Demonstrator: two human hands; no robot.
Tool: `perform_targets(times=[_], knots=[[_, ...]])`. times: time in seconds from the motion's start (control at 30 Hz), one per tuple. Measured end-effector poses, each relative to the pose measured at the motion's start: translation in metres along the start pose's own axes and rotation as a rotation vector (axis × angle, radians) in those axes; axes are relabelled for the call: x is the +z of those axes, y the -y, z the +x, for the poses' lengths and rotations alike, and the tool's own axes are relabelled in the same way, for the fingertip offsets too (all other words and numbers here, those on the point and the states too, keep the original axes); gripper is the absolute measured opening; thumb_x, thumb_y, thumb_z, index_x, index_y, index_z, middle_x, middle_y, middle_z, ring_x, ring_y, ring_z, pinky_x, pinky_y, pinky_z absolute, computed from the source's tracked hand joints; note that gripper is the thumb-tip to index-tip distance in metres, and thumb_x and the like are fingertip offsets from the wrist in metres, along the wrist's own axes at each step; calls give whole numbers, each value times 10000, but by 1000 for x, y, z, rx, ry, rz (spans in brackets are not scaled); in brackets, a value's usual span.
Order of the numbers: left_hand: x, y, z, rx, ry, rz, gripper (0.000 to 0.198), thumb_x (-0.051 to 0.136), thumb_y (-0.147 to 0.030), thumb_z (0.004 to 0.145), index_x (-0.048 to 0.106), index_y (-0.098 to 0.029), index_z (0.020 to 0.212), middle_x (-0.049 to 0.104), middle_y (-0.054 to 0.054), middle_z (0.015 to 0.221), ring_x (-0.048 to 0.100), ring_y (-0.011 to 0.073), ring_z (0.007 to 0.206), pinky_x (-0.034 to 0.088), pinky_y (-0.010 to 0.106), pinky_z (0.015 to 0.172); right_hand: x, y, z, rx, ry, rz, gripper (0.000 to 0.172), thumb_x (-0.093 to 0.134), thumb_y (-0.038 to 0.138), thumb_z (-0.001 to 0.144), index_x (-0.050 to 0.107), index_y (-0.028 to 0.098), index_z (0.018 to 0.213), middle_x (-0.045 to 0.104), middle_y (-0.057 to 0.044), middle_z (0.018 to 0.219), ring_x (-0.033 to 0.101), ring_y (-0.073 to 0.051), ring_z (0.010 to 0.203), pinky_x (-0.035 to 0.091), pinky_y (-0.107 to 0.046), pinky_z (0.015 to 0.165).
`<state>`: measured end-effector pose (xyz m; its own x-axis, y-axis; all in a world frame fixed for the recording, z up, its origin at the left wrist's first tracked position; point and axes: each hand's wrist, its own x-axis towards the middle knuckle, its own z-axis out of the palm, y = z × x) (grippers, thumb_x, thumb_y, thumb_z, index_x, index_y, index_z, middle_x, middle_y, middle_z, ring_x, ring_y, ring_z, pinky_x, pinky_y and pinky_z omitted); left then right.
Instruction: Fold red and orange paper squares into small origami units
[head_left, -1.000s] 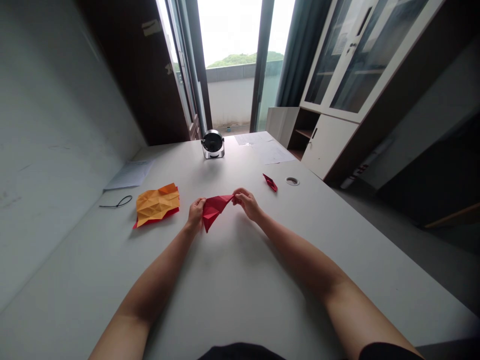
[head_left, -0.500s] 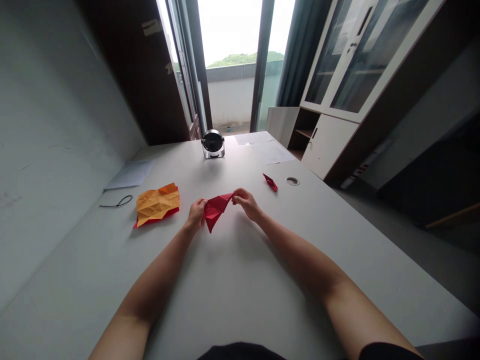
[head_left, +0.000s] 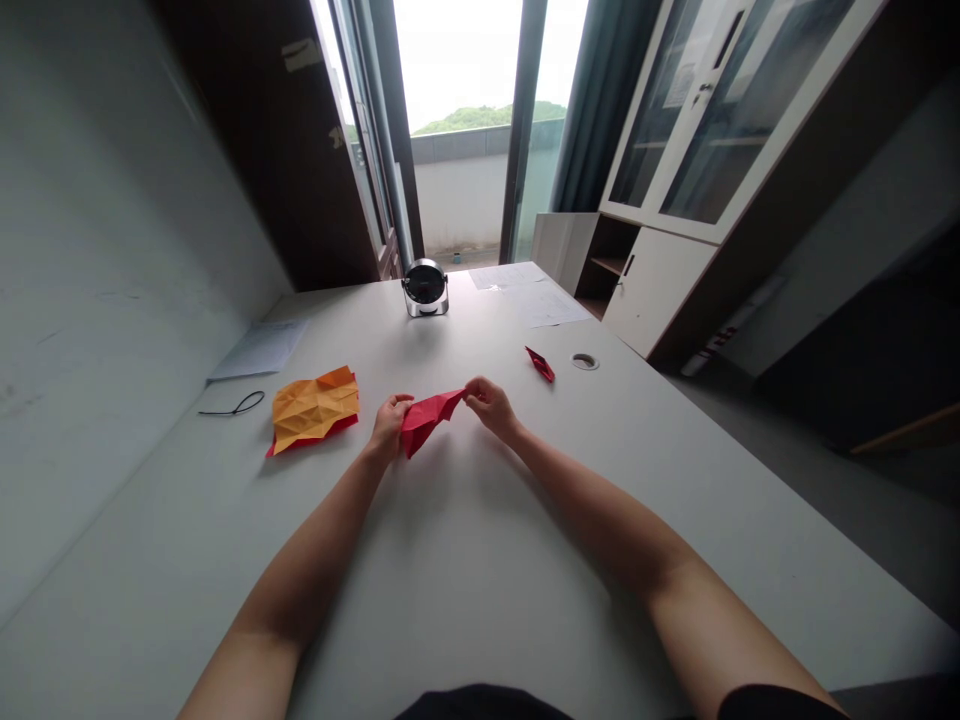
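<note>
A folded sheet of red paper is held between my two hands over the white table. My left hand grips its left side, with the thumb along the top edge. At the upper right corner, my right hand pinches the paper's narrow tip. The paper shows creases and hangs with a point toward the lower left. To the left lies creased orange paper with red paper showing under its near edge. A small red folded paper boat rests to the right of my right hand.
A small round black and silver fan stands at the back of the table. A black cable tie and white sheets lie at the left. More papers lie far right, near a round cable hole.
The red paper has tilted in my hands, its lower point swinging up and to the left. My left hand has shifted slightly left; my right hand keeps its pinch.
</note>
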<state>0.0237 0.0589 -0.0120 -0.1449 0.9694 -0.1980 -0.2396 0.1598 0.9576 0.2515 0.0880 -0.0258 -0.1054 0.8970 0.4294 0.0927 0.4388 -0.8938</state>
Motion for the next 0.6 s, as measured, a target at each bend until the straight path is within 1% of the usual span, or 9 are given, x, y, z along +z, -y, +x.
perform_targets(times=[0.1,0.17,0.27,0.43,0.6], knots=[[-1,-3,-1,-25,35,0,245,639,-171,804,583,-148,1041,659,21,692,621,127,542,501,227,539,-1,3,-1,-48,-6,-60,75,582,234,770,608,198,830,626,-4,767,561,-153,693,463,-289,663],[-2,-4,-2,-34,59,-3,252,644,-175,804,581,-148,1047,659,19,687,620,127,536,502,229,539,-2,5,-1,-58,14,-62,95,585,240,775,611,200,858,632,-9,783,573,-158,709,471,-292,672],[-4,-7,-2,-50,60,14,238,666,-182,789,598,-147,1014,647,6,659,604,118,517,489,220,527,-1,7,-1,-52,56,-43,138,593,257,776,608,204,903,638,-16,810,589,-166,738,482,-295,681],[-6,-12,1,-120,48,89,202,693,-197,744,647,-133,931,637,8,616,594,125,507,446,208,488,-1,5,0,-64,111,-39,83,598,270,777,574,206,825,614,-11,781,574,-165,730,472,-292,667],[-12,-11,8,-162,59,68,226,659,-171,708,661,-124,929,660,31,658,598,133,516,440,212,474,-1,5,0,-15,164,-60,191,662,345,768,532,206,747,582,0,727,511,-150,665,424,-276,609]])
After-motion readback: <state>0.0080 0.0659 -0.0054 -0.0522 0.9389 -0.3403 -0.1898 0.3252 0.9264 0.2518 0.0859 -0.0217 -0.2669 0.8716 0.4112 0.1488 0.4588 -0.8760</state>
